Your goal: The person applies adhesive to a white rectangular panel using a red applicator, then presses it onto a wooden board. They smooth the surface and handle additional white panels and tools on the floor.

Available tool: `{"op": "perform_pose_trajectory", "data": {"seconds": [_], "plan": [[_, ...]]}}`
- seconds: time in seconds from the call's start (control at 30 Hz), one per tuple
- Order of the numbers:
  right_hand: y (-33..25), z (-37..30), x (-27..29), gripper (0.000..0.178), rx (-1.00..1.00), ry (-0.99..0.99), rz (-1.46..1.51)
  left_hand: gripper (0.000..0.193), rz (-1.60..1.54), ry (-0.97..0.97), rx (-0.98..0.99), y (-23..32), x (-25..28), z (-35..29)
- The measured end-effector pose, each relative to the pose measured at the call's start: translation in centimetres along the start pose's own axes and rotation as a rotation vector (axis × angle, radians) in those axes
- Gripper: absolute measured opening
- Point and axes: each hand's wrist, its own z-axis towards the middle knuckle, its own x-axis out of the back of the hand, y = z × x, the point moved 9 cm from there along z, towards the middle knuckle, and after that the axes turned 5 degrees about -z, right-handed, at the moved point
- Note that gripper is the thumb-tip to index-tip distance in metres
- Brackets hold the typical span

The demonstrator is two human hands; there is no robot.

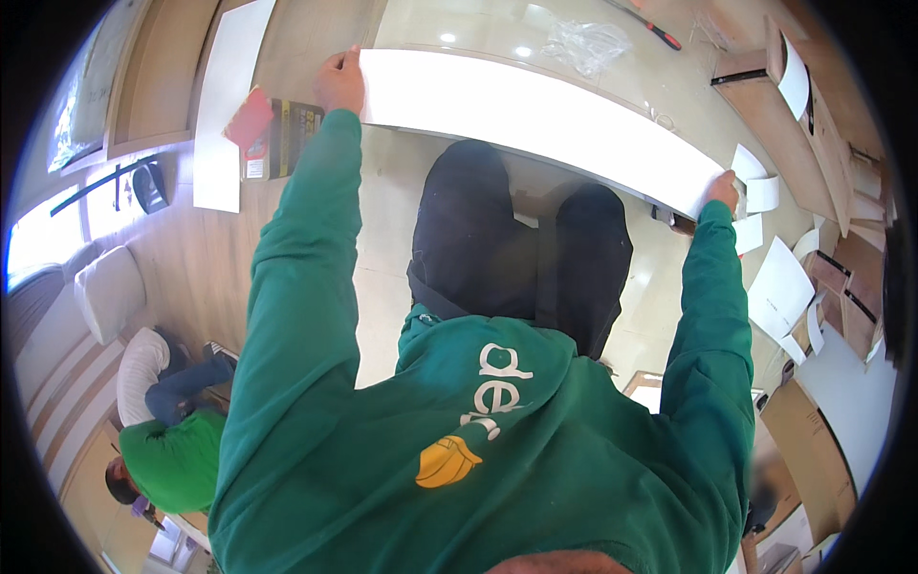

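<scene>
A long, narrow white panel (pixel 535 113) stretches across in front of my knees, slanting down toward the right. My left hand (pixel 341 83) is closed on its left end, with the thumb at the top corner. At the opposite end my right hand (pixel 723 190) grips the right edge; part of its fingers is hidden. Close to my left hand lie a dark printed box (pixel 287 137) and a pink piece (pixel 250 119) whose kind I cannot make out. Small white curled sheets (pixel 760 191) lie just beyond my right hand.
Clear plastic wrap (pixel 585 46) and a red-and-black-handled tool (pixel 662 35) lie on the far floor. Wooden cabinet parts (pixel 779 124) with black runners stand at right. A white board (pixel 229 105) lies at left. Another person in green (pixel 177 459) is low at left.
</scene>
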Motion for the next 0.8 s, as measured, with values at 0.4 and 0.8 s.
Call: {"op": "perform_pose_trajectory", "data": {"seconds": [0.4, 0.8], "plan": [[1.7, -6.5, 5.2, 0.034, 0.374, 0.64, 0.667, 0.042, -0.066, -0.244, -0.012, -3.1, -2.3, 3.1], [36.7, -26.3, -16.7, 0.043, -0.099, -0.361, 0.234, 0.05, 0.322, -0.095, -0.322, 0.9, -1.2, 2.4]]}}
